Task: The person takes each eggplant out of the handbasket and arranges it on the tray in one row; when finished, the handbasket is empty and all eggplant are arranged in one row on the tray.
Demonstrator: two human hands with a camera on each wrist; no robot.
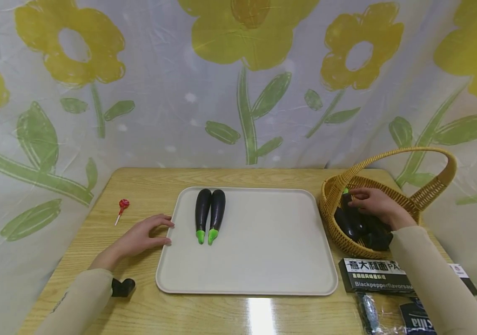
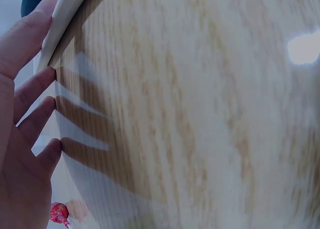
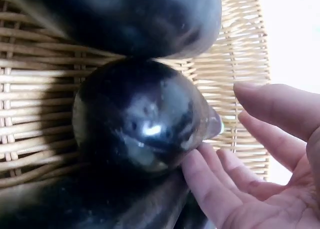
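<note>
Two dark eggplants (image 1: 203,209) with green stems lie side by side on the left part of a white tray (image 1: 272,246). My left hand (image 1: 144,236) is at the tray's left edge, its fingers spread and the thumb and fingertips against the rim. More eggplants (image 1: 348,224) fill a wicker basket (image 1: 329,204) on the right. Inside it is my right hand (image 1: 375,204). The right wrist view shows that hand's fingers extended beside a glossy eggplant (image 3: 145,114), with some fingertips near or touching its narrow end and the thumb apart from it.
A red lollipop (image 1: 124,204) lies on the wooden table left of the tray. The basket's tall handle (image 1: 406,150) arches over it. In front of the basket are a black pasta box (image 1: 376,277) and a clear-and-black package (image 1: 372,314), partly under the right sleeve. A flowered curtain hangs behind.
</note>
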